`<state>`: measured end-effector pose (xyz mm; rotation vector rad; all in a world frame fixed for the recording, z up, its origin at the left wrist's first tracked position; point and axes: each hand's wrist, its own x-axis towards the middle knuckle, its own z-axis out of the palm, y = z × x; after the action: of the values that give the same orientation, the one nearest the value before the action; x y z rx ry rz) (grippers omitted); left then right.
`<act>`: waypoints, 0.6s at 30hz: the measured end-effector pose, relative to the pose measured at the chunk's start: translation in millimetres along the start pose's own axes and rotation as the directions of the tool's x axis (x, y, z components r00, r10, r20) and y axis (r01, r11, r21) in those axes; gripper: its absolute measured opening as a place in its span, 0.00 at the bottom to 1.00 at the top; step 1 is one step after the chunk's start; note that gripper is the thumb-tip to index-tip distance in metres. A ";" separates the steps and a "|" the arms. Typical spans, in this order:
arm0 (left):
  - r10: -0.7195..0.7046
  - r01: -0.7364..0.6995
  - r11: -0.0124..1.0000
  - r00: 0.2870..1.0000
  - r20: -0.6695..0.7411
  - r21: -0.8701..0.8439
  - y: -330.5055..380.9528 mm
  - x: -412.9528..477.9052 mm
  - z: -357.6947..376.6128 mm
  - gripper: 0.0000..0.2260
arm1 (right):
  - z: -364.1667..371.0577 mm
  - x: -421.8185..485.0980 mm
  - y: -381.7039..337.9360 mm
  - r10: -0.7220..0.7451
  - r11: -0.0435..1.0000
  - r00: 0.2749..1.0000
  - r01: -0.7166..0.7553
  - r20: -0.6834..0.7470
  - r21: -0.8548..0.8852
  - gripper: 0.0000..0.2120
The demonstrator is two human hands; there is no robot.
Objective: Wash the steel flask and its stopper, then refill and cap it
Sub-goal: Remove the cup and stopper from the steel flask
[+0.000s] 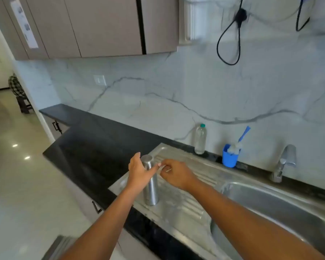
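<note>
The steel flask is stood upright near the drainboard's left edge, flanked by the left hand, straight-fingered, and the right hand, curled, its hold not discernible

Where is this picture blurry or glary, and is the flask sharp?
Head view: motion blur smears the top right, around the cable; bright glare spots sit on the floor at left; the wide lens bows the counter edge; the flask is fairly sharp, with soft highlights.
</note>
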<state>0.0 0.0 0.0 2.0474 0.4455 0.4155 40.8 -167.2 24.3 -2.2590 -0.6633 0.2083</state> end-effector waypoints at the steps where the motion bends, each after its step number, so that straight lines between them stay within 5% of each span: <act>1: -0.024 0.024 1.000 1.000 0.003 -0.020 -4.1 3.4 2.9 0.46 | 5.5 1.8 1.4 0.018 1.000 1.000 -0.019 0.013 0.011 0.18; 9: -0.054 0.048 0.994 0.996 -0.068 -0.096 -16.9 1.9 7.4 0.20 | 23.5 3.2 29.6 0.121 0.989 0.990 -0.127 0.079 0.082 0.31; 18: 0.121 -0.089 0.975 0.981 0.150 -0.203 26.0 -26.0 60.8 0.22 | -2.9 -30.4 85.5 0.102 0.964 0.994 -0.094 -0.023 0.248 0.41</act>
<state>9.1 -69.8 -9.2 1.9002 0.1900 0.3398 49.9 -234.2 -36.3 -2.0521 -0.4783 0.2819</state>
